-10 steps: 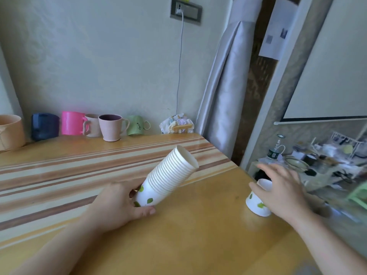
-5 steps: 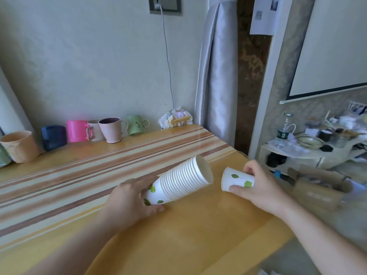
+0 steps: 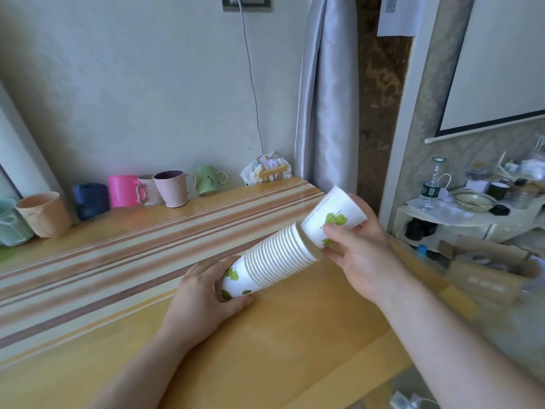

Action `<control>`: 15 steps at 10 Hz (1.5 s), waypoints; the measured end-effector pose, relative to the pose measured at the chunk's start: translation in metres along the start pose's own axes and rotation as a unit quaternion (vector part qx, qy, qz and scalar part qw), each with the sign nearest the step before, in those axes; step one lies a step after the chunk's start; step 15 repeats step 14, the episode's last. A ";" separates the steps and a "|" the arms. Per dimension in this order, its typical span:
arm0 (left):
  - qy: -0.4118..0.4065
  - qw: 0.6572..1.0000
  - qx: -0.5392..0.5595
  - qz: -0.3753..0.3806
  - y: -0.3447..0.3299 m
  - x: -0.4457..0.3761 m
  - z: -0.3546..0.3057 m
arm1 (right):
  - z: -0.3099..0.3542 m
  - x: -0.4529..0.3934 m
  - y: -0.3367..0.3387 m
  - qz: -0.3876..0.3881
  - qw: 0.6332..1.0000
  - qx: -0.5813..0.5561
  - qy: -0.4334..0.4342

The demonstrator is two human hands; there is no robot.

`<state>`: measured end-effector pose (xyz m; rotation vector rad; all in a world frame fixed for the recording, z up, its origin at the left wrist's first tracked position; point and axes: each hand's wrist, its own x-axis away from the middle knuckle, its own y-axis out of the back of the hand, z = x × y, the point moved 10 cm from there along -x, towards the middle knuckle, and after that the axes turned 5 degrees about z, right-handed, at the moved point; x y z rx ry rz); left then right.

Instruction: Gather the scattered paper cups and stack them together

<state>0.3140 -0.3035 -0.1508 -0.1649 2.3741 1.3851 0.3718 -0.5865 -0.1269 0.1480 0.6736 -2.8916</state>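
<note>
Left hand (image 3: 203,293), fingers curled, wrapped around the closed bottom end of a nested stack of white paper cups printed with green leaves (image 3: 272,261). Stack held tilted above the yellow wooden table with brown and cream stripes (image 3: 118,261), open end pointing up and to the right. Right hand (image 3: 364,255) closed on a single white paper cup with a green leaf print (image 3: 333,216), thumb on its near side, fingers behind. Narrow end of that cup entered into the open mouth of the stack, most of its wall outside. Far along the wall, a row of mugs: peach (image 3: 44,214), dark blue (image 3: 91,200), bright pink (image 3: 124,191), pale pink (image 3: 172,187), green (image 3: 209,180). Crumpled packet (image 3: 265,171) at the far table corner beside a grey curtain (image 3: 324,98). Cluttered white shelf (image 3: 460,214) at right.
</note>
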 end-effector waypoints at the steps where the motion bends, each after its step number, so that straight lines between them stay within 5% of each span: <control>1: 0.015 1.000 0.010 -0.001 0.001 -0.001 0.003 | -0.009 -0.001 -0.018 0.012 0.999 0.035 0.014; 3: 0.049 0.998 0.042 -0.002 0.001 0.001 0.015 | -0.034 0.001 -0.046 0.060 0.998 0.025 -0.016; 5: 0.115 0.985 0.125 0.016 -0.007 0.002 0.036 | -0.104 -0.008 -0.095 0.155 0.964 0.196 -0.094; 8: 0.220 0.961 0.161 0.041 0.035 -0.029 0.110 | -0.136 -0.077 -0.197 0.185 0.941 0.282 -0.032; 11: 0.262 0.964 0.051 -0.007 0.044 -0.019 0.153 | -0.185 -0.099 -0.229 0.216 0.899 0.380 -0.016; 13: 0.256 0.966 0.003 0.048 0.040 -0.017 0.146 | -0.182 -0.091 -0.229 0.230 0.861 0.453 -0.018; 14: 0.264 0.959 -0.073 0.071 0.030 0.007 0.135 | -0.175 -0.071 -0.214 0.236 0.804 0.546 -0.014; 15: 0.264 0.959 -0.073 0.071 0.030 0.007 0.135 | -0.175 -0.071 -0.214 0.236 0.804 0.546 -0.014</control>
